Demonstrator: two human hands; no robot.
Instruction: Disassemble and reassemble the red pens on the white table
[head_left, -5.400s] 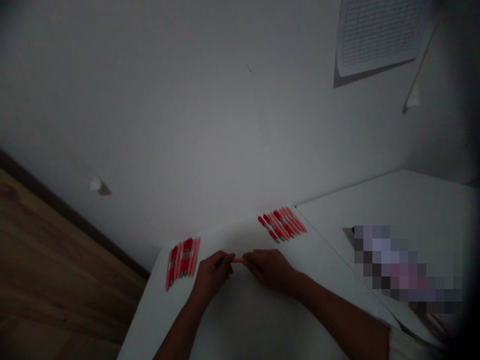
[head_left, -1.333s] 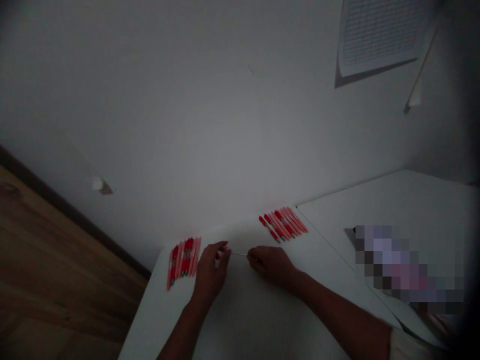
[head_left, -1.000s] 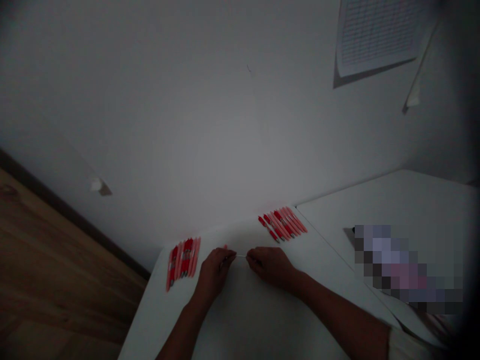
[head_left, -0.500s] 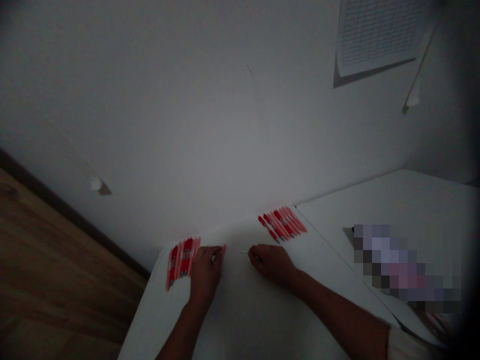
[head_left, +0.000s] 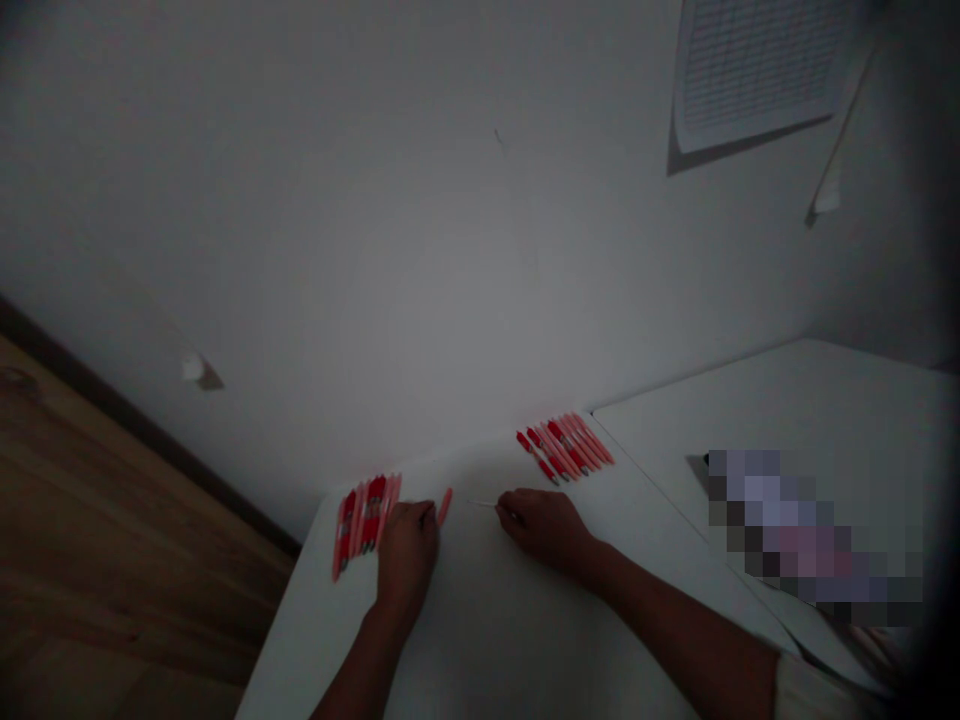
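My left hand (head_left: pixel 409 550) is closed, its thumb and fingertips pinched together. Whatever they hold, if anything, is too small to make out. Just right of those fingertips is a pink pen barrel (head_left: pixel 445 504), its lower end hidden by the hand. My right hand (head_left: pixel 546 528) grips a thin whitish pen refill (head_left: pixel 482 503) whose tip points left toward the barrel. On the left, beside my left hand, a row of red and pink pens (head_left: pixel 365 515) lies side by side. Another row of red and pink pens (head_left: pixel 566 447) lies beyond my right hand.
The white table (head_left: pixel 480 620) meets a pale wall (head_left: pixel 420 250) at the back. A seam separates it from a second white tabletop (head_left: pixel 765 400), where a pixelated object (head_left: pixel 802 540) lies. Wooden boards (head_left: pixel 112 540) are at left. A printed sheet (head_left: pixel 757 75) hangs upper right.
My left hand has shifted slightly left and down, showing more of the pink barrel. My right hand and the refill stay almost in place.
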